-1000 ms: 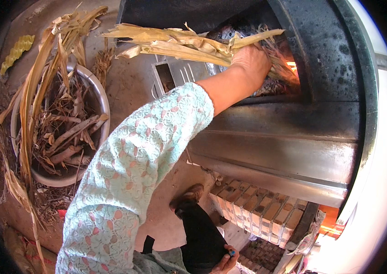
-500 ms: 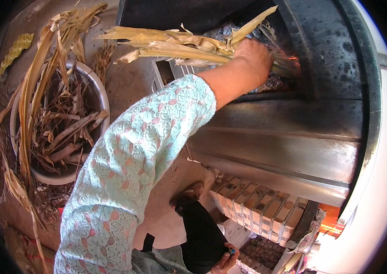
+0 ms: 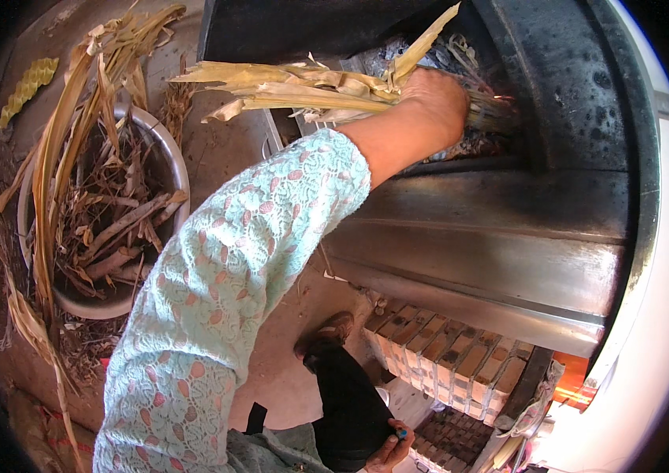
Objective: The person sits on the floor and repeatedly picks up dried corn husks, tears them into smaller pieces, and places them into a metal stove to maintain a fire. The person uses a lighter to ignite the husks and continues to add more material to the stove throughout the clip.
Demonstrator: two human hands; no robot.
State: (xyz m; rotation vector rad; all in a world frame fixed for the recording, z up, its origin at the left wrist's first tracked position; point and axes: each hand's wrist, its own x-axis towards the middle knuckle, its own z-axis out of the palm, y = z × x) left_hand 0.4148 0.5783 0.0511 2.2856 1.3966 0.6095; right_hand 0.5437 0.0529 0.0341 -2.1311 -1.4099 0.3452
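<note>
My left hand (image 3: pixel 435 102) is closed round a bundle of dry corn leaves (image 3: pixel 303 83) inside the mouth of the firebox. The long pale ends stick out to the left, and one leaf stands up above my fist. Beyond the fist, the bundle's other end lies by small glowing embers (image 3: pixel 501 98) and grey ash (image 3: pixel 472 146). Low in the picture, my right hand (image 3: pixel 385 456) rests by my knee (image 3: pixel 354 441), with its fingers curled and a small bright blue thing at them that is too small to name.
A metal basin (image 3: pixel 180 169) of broken sticks and dry stalks (image 3: pixel 117 229) stands at the left, with long dry leaves (image 3: pixel 54 181) hanging over its rim. The dark metal stove (image 3: pixel 476 213) fills the right. Below it is a low brick wall (image 3: pixel 449 355).
My left hand and the leaf bundle have shifted slightly left. The upright leaf has moved left too, and the glow beside the fist looks smaller. My right hand has stayed put.
</note>
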